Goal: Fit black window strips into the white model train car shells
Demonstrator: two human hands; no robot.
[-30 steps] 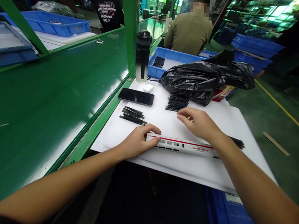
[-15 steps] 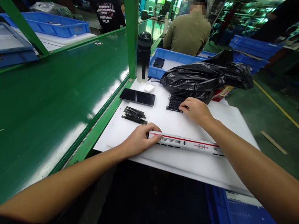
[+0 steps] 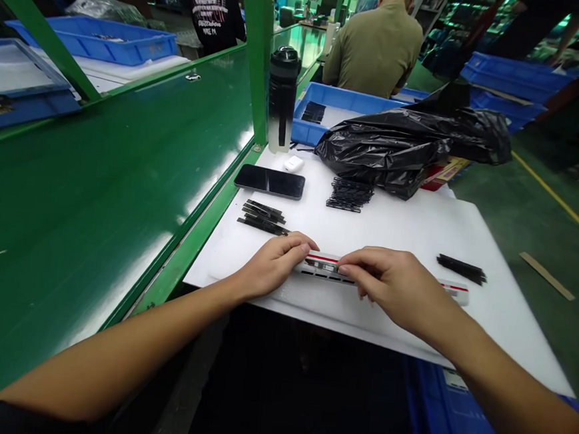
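A white model train car (image 3: 323, 273) with a red stripe lies lengthwise near the front of the white board. My left hand (image 3: 276, 263) grips its left end, thumb against fingers. My right hand (image 3: 397, 282) is over the car's middle, thumb and fingertips pinched together at its side; whatever sits between them is too small to make out. Behind the hands is a pile of thin black looped parts (image 3: 350, 194). Flat black strips (image 3: 264, 217) lie beyond my left hand, and another bundle of black strips (image 3: 462, 269) is at the right.
A black phone (image 3: 269, 181), a white earbud case (image 3: 293, 164) and a bottle (image 3: 281, 103) stand along the left. A black plastic bag (image 3: 390, 148) and a blue tray (image 3: 349, 98) are at the back. A green surface (image 3: 96, 182) borders the left side. Co-workers sit beyond.
My right hand has come back from the black looped parts to the middle of the train car. The bundle at the right has come into view. My left hand still holds the car's left end.
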